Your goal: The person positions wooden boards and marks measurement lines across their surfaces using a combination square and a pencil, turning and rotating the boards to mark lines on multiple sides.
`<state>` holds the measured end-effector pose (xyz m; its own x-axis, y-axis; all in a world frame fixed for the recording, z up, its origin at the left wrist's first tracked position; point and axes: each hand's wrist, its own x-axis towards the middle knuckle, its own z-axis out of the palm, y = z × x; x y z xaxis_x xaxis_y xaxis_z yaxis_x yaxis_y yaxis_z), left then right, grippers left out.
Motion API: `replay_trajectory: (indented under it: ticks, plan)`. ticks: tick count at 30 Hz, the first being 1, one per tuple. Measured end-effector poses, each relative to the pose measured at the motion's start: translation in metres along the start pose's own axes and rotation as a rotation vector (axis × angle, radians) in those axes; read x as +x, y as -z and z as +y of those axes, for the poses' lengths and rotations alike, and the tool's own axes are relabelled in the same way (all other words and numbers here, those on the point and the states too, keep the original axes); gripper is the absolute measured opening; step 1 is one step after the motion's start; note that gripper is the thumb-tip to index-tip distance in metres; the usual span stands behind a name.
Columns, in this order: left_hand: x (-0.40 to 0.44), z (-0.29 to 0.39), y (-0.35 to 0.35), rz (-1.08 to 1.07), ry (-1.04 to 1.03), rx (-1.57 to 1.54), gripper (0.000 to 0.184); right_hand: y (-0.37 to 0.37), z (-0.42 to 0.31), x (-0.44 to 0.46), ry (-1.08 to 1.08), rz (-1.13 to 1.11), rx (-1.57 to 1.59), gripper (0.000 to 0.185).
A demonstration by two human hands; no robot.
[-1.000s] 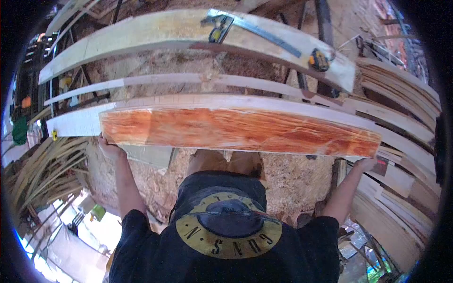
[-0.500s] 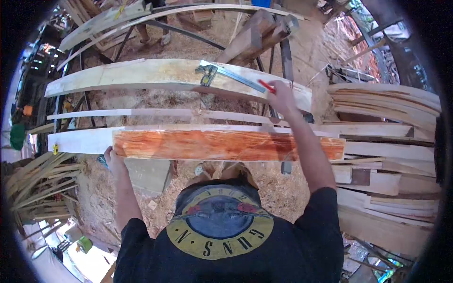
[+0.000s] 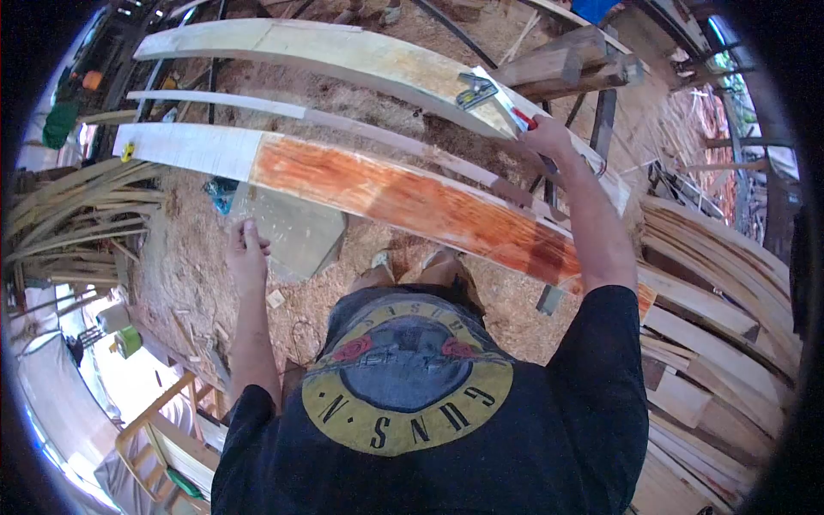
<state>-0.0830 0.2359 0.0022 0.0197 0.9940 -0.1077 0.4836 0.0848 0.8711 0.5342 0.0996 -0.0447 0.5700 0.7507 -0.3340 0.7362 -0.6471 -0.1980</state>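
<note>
A reddish-orange board lies over a long pale plank, angled down to the right. My left hand hangs in the air below the board's left end, fingers curled, touching neither board; whether anything is in it is too small to tell. Over the far curved beam, my right hand is closed on a red marker and the blade of a combination square. The square's head rests on that beam.
A thin strip lies between the beam and the plank. Stacked boards are at the right, thin offcuts at the left. Thick timbers stand at the upper right. A grey panel lies on the sawdust floor.
My left hand has let go of the orange board and dropped away from it. My right hand, with the red marker, now grips the square's blade. The whole view has turned.
</note>
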Motion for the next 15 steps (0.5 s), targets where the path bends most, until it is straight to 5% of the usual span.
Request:
replay_trajectory:
  ticks: [3, 4, 10, 15]
  plan:
    - [-0.001, -0.01, -0.001, -0.098, -0.056, -0.035, 0.029, 0.013, -0.004, -0.004, -0.03, -0.101, 0.269, 0.042]
    - [0.0, -0.002, -0.001, -0.132, -0.088, -0.023, 0.03, 0.009, -0.002, -0.002, 0.045, -0.108, 0.679, 0.029]
    - [0.032, 0.07, -0.012, -0.338, -0.054, -0.355, 0.03, 0.094, -0.094, -0.128, 0.07, -0.103, 1.081, 0.021]
    - [0.062, 0.138, -0.035, -0.985, 0.059, -0.655, 0.052, 0.082, -0.148, -0.207, 0.273, -0.109, 1.044, 0.031]
